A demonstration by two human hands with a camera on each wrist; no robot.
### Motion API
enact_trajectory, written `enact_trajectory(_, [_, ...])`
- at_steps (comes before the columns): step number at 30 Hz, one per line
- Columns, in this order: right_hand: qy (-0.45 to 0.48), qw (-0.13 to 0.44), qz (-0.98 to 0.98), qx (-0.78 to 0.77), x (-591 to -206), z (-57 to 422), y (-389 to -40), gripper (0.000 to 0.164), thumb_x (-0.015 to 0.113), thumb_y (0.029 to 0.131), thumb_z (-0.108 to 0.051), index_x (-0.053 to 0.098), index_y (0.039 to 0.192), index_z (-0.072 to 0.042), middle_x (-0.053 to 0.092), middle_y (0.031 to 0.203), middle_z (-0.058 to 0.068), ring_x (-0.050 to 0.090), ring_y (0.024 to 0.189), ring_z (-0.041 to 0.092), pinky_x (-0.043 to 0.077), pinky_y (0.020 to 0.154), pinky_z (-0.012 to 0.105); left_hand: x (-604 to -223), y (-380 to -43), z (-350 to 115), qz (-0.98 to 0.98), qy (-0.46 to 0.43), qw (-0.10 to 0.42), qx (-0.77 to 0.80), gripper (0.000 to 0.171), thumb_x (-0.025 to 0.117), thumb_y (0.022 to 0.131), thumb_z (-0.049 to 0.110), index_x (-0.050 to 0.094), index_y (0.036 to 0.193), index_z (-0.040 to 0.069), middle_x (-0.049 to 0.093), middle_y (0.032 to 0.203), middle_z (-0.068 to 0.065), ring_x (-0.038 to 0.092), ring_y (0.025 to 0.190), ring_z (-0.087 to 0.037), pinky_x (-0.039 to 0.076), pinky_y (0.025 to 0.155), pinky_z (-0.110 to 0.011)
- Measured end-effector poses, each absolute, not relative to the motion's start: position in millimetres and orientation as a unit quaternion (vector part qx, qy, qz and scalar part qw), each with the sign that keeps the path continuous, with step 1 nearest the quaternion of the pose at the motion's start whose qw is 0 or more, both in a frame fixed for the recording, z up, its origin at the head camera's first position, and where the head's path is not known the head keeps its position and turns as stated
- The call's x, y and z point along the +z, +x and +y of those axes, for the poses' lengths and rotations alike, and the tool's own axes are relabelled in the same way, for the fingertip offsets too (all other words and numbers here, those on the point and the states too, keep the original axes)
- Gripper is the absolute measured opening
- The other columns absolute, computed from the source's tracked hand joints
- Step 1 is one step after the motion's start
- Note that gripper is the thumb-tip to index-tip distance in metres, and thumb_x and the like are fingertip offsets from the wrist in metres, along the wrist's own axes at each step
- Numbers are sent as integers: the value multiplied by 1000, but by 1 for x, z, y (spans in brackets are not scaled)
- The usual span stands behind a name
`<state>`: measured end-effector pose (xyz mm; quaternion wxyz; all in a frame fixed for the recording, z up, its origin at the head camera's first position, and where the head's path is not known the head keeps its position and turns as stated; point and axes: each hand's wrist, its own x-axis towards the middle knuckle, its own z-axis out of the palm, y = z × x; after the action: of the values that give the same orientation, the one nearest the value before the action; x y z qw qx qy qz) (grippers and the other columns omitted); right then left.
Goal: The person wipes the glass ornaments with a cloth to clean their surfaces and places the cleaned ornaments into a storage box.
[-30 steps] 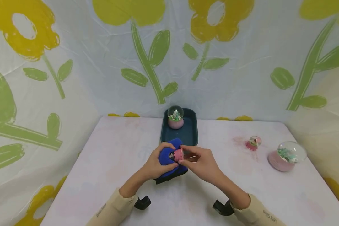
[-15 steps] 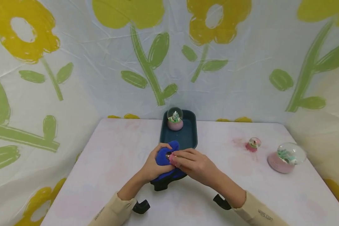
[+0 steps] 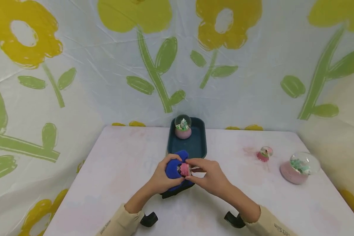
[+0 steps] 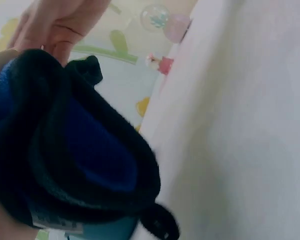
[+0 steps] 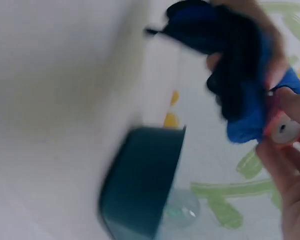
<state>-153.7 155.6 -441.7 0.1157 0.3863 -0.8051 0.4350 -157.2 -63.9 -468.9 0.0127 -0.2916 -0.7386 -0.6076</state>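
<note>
hands [image 3: 210, 173] shifted, pink trinket [image 3: 184, 169] more exposed, blue cloth [image 3: 172, 168] overlapping tray [image 3: 191, 146], globes [image 3: 294, 173] rightward

Surface [image 3: 129, 150]: near-white top, faint pink and bluish smudges, rounded far corners.
Tray [image 3: 190, 149]: one, dark teal, rectangular with rounded corners and raised walls; at the middle of the far edge.
Small globe [image 3: 265, 154]: one, clear dome, red-pink base; on the right-hand part, beside a pinkish smudge.
Large globe [image 3: 298, 168]: one, clear dome, green contents, pale pink base; near the right edge, apart from the small globe.
</note>
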Motion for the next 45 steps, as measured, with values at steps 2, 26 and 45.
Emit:
enact_trajectory(2, [452,193,-799,347,-440,157,-154,45,81,79,-9,65,121,-3,66,118,11,67,100,21,54,79,29,-474,-163,-65,-725,-284,-10,-627,57,77,75,2,48,123,14,50,128,-11,50,112,-33,51,84,-41])
enact_trajectory(26, [219,-18,-775,593,-453,151,-137,44,81,77,-4,65,118,-3,65,114,13,66,100,28,55,75,32,-492,-155,-65,-774,-319,30,-547,62,80,73,4,52,123,27,47,125,3,49,115,-27,51,86,-41])
enact_trajectory(45, [410,182,-756,477,-442,150,-135,46,83,71,7,69,113,-5,66,117,9,63,107,26,49,87,26,-481,-147,-63,-685,-287,-9,-669,50,78,77,11,51,118,17,53,123,-9,52,109,-34,53,81,-43])
